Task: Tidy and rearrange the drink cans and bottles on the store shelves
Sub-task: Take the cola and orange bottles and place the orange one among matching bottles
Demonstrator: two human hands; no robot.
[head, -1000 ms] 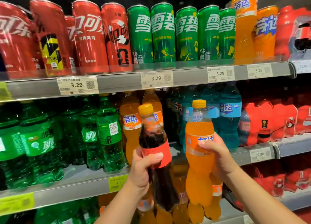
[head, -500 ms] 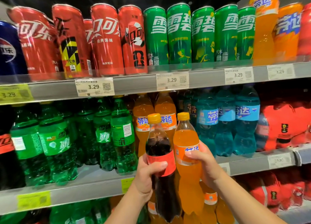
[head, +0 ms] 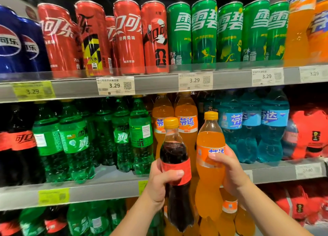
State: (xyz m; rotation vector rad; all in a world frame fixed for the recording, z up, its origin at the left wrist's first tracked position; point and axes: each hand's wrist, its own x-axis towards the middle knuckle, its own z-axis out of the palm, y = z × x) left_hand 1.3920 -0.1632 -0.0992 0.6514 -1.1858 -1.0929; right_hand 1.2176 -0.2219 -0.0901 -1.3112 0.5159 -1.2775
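Holding is recorded on both sides. A dark cola bottle (head: pixel 174 152) with a yellow-orange cap is gripped by the left hand (head: pixel 163 184), thumb laid across its red label. An orange Fanta bottle (head: pixel 210 141) is gripped by the right hand (head: pixel 230 172), fingers curled over its label. Both bottles are carried upright in the air, side by side and near each other, in front of the middle shelf (head: pixel 106 188); neither is set down.

Shelf behind, left to right: black cola bottles (head: pixel 19 147), green Sprite bottles (head: pixel 140 134), shelved orange Fanta bottles (head: pixel 185 118), blue Fanta bottles (head: pixel 273 129).

Risks, as judged:
- The cola could be misplaced among the orange row, since its cap matches theirs and that row stands directly behind it. Its own kind is well apart, at the far left.
- Front bottles could be knocked over if either held bottle is pushed in low. The rows are packed tight, and the gap in front of the orange row looks narrow.
- With both hands occupied, a toppling bottle could not be caught.
- The two held bottles could be clashed together, being carried so close.
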